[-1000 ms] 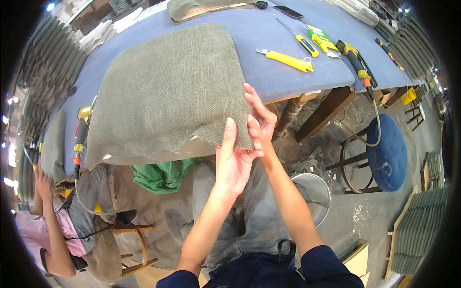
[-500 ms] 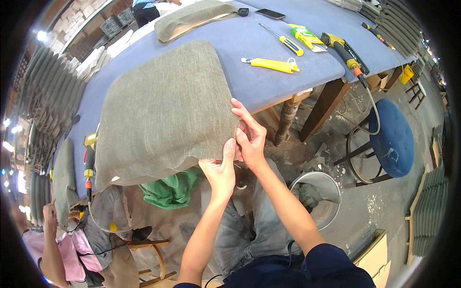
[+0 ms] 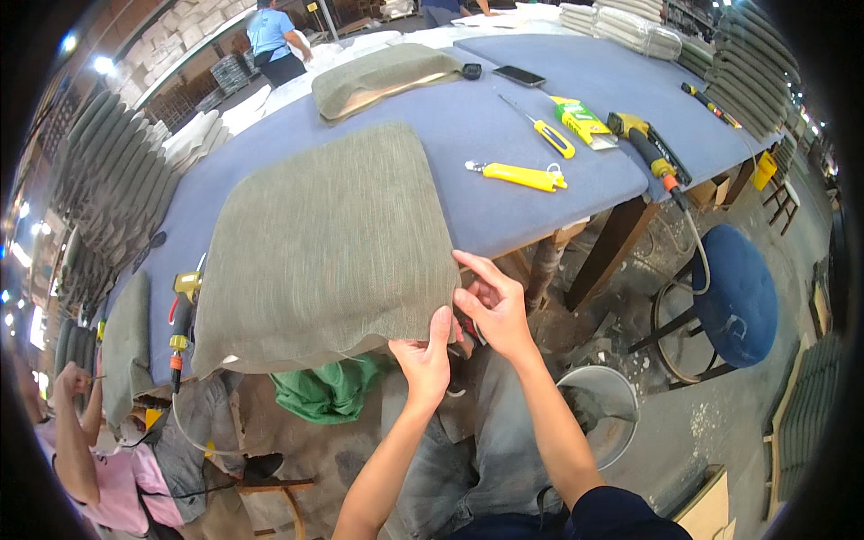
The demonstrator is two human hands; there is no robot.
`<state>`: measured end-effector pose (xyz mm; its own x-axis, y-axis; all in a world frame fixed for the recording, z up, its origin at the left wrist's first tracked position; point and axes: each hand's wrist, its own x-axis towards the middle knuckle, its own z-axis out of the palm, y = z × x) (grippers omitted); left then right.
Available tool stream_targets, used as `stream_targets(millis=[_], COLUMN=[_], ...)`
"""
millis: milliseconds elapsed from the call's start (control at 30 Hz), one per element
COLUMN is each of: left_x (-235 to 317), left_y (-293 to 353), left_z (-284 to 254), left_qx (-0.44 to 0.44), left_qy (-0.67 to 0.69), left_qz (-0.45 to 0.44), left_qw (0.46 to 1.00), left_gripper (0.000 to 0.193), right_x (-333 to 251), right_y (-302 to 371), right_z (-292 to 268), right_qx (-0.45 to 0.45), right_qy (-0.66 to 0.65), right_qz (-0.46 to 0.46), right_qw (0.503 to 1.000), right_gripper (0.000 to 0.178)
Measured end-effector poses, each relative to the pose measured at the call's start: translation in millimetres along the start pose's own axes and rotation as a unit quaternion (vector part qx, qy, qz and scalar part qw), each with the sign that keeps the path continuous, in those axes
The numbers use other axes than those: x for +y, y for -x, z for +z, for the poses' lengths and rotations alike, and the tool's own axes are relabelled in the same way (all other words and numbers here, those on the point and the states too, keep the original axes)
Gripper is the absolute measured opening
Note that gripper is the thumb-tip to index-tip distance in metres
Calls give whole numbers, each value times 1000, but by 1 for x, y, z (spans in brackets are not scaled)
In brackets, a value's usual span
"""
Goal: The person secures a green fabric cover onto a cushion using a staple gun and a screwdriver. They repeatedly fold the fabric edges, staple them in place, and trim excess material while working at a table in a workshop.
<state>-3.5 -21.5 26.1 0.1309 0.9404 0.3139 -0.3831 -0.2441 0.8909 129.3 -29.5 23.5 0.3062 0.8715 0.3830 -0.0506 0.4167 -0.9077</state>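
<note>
A grey-green fabric-covered seat cushion [image 3: 328,238] lies on the blue padded table, its near right corner jutting past the edge. My left hand [image 3: 425,360] pinches the near edge beside that corner, thumb on top and fingers hidden below. On the right side of the same corner, my right hand [image 3: 497,310] grips the cloth with bent fingers, its thumb close to the left thumb. The cloth is slightly puckered along the near edge. Beyond the cushion lie a yellow cutter knife [image 3: 526,176] and a yellow-handled screwdriver [image 3: 551,137].
Another covered cushion [image 3: 382,79], a phone [image 3: 519,76] and an air stapler [image 3: 648,148] with a hose rest on the table. A second air tool [image 3: 180,315] hangs at the left edge. A blue stool [image 3: 733,297] and bucket [image 3: 625,441] stand right; a co-worker [image 3: 99,468] sits left.
The head view has tilted, so the table and cushion appear lower. Both my hands stay at the same corner, the right one's fingers slightly shifted. The co-worker's hands at left have moved.
</note>
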Motion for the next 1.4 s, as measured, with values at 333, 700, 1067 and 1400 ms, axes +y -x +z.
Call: stream_targets(millis=[333, 700, 1067, 1400], left_x=[0, -14, -37, -32], left_y=[5, -1, -28, -23], left_z=[1, -9, 31, 29], left_qx=[-5, 32, 42, 26], left_qy=[55, -18, -71, -19], left_qz=[-49, 4, 105, -36], left_qw=[997, 999, 991, 999], left_gripper=[16, 26, 29, 7], right_x=[-7, 11, -13, -77], right_y=[7, 6, -18, -189], right_z=[20, 25, -17, -283], right_qx=[-4, 27, 35, 231], right_qy=[-26, -22, 92, 745], right_qz=[22, -29, 13, -259], right_qw=[999, 999, 995, 570], right_gripper=[54, 62, 52, 38])
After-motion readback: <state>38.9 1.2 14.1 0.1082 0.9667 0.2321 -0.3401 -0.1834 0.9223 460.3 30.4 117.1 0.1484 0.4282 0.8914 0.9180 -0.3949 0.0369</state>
